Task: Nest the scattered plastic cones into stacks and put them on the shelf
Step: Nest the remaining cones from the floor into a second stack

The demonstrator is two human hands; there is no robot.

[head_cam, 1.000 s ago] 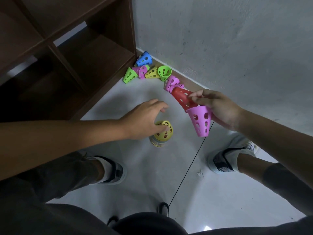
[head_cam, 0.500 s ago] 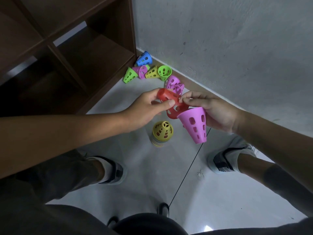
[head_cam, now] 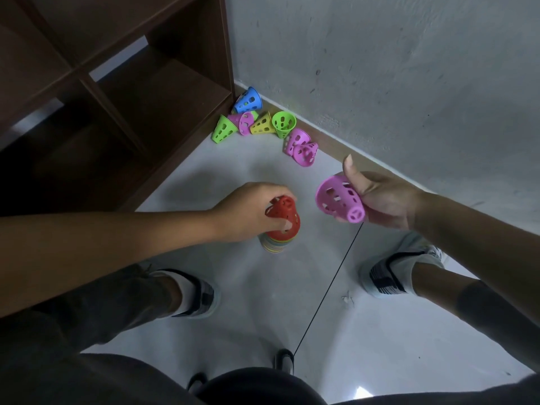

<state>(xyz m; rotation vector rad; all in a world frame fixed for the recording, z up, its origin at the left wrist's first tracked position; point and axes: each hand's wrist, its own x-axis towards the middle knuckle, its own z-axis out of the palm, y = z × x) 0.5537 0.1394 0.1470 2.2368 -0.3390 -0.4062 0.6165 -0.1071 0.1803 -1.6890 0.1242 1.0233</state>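
Note:
My left hand (head_cam: 248, 211) grips a red cone (head_cam: 285, 216) and holds it on top of a multicoloured stack of nested cones (head_cam: 273, 245) standing on the floor. To the right, my right hand (head_cam: 382, 200) holds a pink cone (head_cam: 339, 198) on its side, with the thumb raised. Several loose cones lie by the wall corner: a blue cone (head_cam: 248, 101), green cones (head_cam: 223, 131), a yellow cone (head_cam: 263, 124) and pink cones (head_cam: 304, 152). The dark wooden shelf (head_cam: 163, 92) stands at the upper left.
A grey wall (head_cam: 409, 68) with a brown skirting runs along the right. My two shoes (head_cam: 201, 296) (head_cam: 388, 276) stand on the pale floor either side of a dark floor seam (head_cam: 324, 293).
My left hand took the red cone from the right hand and brought it down onto the floor stack, covering the yellow top cone. The right hand drew back to the right, keeping the pink cone.

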